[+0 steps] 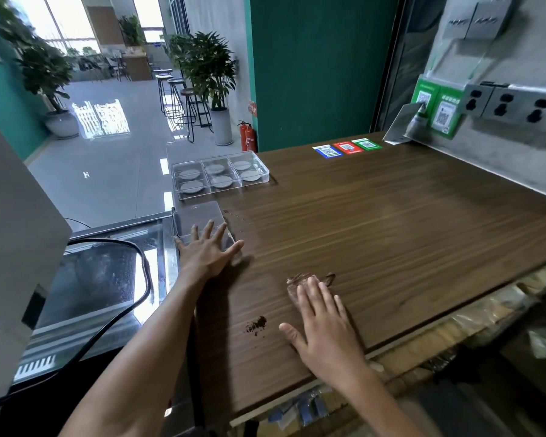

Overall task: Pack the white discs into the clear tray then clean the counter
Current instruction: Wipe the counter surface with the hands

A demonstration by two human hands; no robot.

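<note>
While flat left hand (207, 249) presses a clear lid (202, 220), right hand (323, 323), fingers spread, presses a smeared wipe (300, 283); woodgrain counter (391, 222).

I am looking at a shop or café service counter, I believe. The wooden counter (391, 231) carries three payment code stickers (347, 148) in blue, red and green, and two green code signs (435, 111) stand against the grey wall under metal sockets (514, 107). To my left there is a glass-topped display case (108, 279). Beyond the counter I see a wide public hall with shiny floor, bar stools (183, 99), big potted plants (208, 74) and red fire extinguishers (247, 135).
</note>
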